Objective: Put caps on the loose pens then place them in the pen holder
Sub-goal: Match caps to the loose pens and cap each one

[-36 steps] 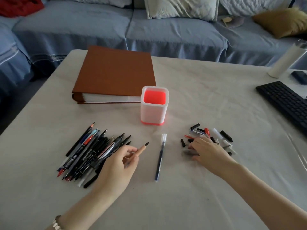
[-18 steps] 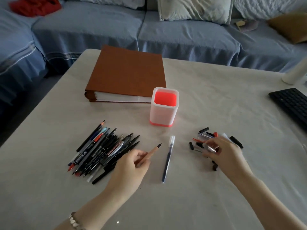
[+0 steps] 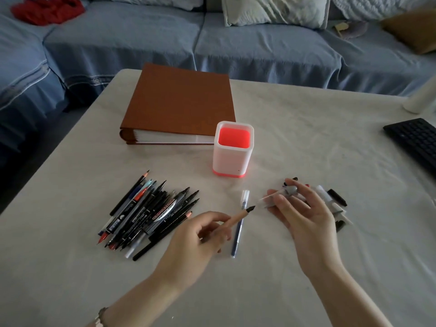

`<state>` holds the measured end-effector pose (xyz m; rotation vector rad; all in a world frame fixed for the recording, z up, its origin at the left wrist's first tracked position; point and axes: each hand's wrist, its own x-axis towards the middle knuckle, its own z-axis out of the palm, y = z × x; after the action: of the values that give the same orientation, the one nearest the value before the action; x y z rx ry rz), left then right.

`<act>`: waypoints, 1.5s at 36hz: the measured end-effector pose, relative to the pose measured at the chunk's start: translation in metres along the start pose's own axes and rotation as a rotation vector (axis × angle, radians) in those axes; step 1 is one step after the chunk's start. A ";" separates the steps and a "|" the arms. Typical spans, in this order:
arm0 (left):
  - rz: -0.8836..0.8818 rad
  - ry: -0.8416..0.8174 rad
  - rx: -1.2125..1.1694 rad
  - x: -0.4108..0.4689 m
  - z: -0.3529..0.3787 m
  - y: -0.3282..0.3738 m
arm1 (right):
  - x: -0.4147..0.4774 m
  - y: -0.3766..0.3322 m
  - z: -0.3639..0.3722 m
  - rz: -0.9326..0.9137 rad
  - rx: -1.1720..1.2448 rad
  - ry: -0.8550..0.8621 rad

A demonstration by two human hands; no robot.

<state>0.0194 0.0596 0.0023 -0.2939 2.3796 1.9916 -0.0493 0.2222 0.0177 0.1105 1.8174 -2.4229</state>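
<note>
Lettering on the black marker [image 3: 165,210] beside the left hand [image 3: 195,239] is unreadable. That hand pinches a tan pen [image 3: 236,218]; the right hand [image 3: 306,220] pinches a clear cap [image 3: 274,198].

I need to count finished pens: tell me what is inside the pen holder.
No pen shows in the pen holder; only its red interior is visible. Its near wall hides the lower front of the inside.

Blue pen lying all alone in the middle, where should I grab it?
Probably pinch the blue pen across its thin barrel, on the near half, coming straight down from above. It lies flat on the table, pointing away, so its long sides are open. The far half sits under the tan pen held by the left hand.
</note>
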 end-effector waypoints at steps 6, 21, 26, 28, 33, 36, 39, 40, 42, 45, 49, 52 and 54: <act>-0.004 -0.017 0.009 -0.002 0.003 0.008 | -0.006 -0.001 0.001 0.044 -0.013 -0.064; -0.015 0.037 -0.021 -0.008 0.006 0.019 | -0.026 0.010 0.007 0.024 -0.016 -0.233; -0.162 -0.047 -0.193 -0.006 0.001 0.029 | -0.029 0.010 0.007 -0.039 -0.012 -0.283; -0.290 -0.104 -0.321 -0.006 -0.001 0.030 | -0.028 0.009 0.009 -0.042 -0.015 -0.306; -0.325 -0.118 -0.281 -0.004 -0.003 0.028 | -0.029 0.015 0.015 -0.019 -0.056 -0.239; -0.140 -0.060 0.069 -0.001 -0.008 0.017 | -0.023 0.031 0.020 0.032 -0.156 -0.146; -0.044 0.070 0.414 0.001 -0.020 -0.010 | -0.011 0.043 0.023 0.023 -0.307 -0.081; 0.008 0.143 0.569 0.001 -0.027 -0.022 | -0.005 0.046 0.023 -0.008 -0.386 -0.066; 0.128 0.220 0.870 0.002 -0.041 -0.044 | 0.007 0.049 0.021 -0.079 -0.542 -0.071; 0.177 0.226 1.145 0.002 -0.052 -0.062 | 0.021 0.054 0.028 -0.116 -0.711 -0.138; 0.114 0.169 1.266 0.003 -0.049 -0.065 | 0.031 0.066 0.036 -0.101 -1.002 -0.256; 0.102 0.133 1.286 0.005 -0.045 -0.065 | 0.034 0.078 0.031 -0.153 -1.258 -0.277; 0.107 0.121 1.292 0.007 -0.042 -0.065 | 0.033 0.084 0.026 -0.218 -1.368 -0.236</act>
<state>0.0272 0.0069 -0.0547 -0.2078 3.1485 0.1410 -0.0708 0.1727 -0.0588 -0.4684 2.9127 -0.7373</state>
